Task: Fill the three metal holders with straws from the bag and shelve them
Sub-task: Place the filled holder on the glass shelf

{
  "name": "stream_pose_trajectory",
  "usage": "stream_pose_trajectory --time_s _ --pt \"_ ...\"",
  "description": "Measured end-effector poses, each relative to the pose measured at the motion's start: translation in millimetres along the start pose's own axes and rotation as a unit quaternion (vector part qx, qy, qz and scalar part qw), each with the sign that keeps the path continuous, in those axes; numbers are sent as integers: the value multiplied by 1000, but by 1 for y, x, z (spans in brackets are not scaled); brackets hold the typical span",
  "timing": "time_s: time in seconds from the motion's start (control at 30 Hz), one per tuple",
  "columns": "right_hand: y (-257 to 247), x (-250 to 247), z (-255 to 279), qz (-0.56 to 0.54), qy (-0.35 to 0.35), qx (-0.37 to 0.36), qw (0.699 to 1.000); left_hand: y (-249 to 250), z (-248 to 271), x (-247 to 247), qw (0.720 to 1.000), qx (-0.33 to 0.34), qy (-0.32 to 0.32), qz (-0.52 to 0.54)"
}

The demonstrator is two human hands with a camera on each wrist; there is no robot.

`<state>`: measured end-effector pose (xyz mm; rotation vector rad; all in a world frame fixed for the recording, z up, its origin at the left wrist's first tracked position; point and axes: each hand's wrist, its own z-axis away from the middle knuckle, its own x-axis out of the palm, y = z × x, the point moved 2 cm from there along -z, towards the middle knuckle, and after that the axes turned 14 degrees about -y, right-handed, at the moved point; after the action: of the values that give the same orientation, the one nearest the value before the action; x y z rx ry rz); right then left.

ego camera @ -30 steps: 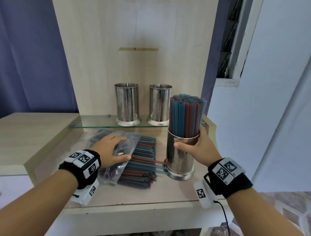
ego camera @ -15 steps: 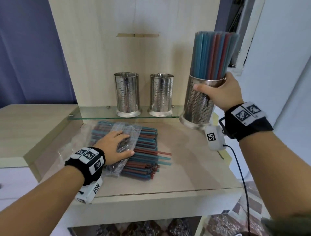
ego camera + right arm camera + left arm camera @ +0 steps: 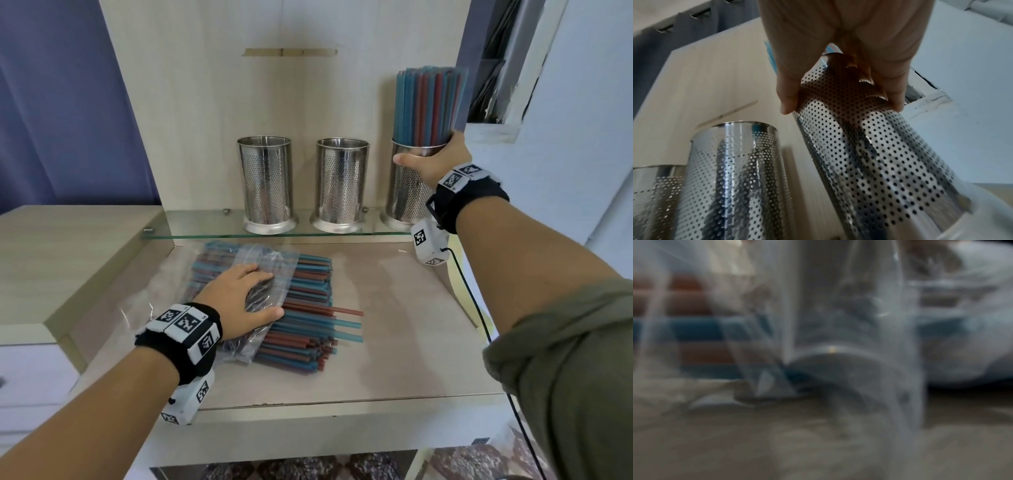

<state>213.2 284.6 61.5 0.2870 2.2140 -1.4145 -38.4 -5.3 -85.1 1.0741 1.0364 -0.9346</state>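
My right hand (image 3: 432, 159) grips the rim of a perforated metal holder (image 3: 404, 195) packed with blue and red straws (image 3: 428, 102); its base stands on the right end of the glass shelf (image 3: 191, 226). The right wrist view shows my fingers (image 3: 789, 97) curled round that holder (image 3: 879, 154). Two empty holders (image 3: 266, 185) (image 3: 340, 185) stand to its left on the shelf. My left hand (image 3: 239, 298) rests flat on the clear plastic bag (image 3: 263, 263) over the straw pile (image 3: 308, 308) on the lower surface. The left wrist view is blurred plastic (image 3: 838, 321).
A wooden back panel (image 3: 274, 85) rises behind the shelf. Loose straws (image 3: 342, 322) stick out to the right of the pile. A cable (image 3: 479, 308) hangs from my right wrist along the desk's right edge. A lower cabinet top (image 3: 68, 246) lies to the left.
My right hand lifted the filled holder from the lower surface, carried it up and right, and set it down on the glass shelf beside the empty holders. The left hand stayed on the bag.
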Motion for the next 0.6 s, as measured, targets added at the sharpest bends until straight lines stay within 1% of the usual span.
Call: stream_pose_trajectory --time_s 0.1,0.17,0.27,0.3,0.37,0.4,0.5,0.6 --pt "11 3 -7 -8 12 19 1000 -2 -1 2 1000 3 6 -1" --pt "15 4 -10 2 23 14 1000 -3 -2 2 1000 2 6 0" --pt "21 6 -17 5 2 8 1000 -3 -2 2 1000 2 7 0" --pt "23 7 -18 5 -13 16 1000 -3 -2 2 1000 3 8 1" --pt "27 10 -19 28 -38 56 997 -3 -2 2 1000 4 6 2" --pt "31 12 -21 41 -43 73 996 -3 -2 2 1000 4 5 2" --pt "44 17 -30 50 -43 89 994 -4 -2 2 1000 4 5 3" --pt "37 18 -23 87 -46 113 989 -4 -2 2 1000 2 4 6"
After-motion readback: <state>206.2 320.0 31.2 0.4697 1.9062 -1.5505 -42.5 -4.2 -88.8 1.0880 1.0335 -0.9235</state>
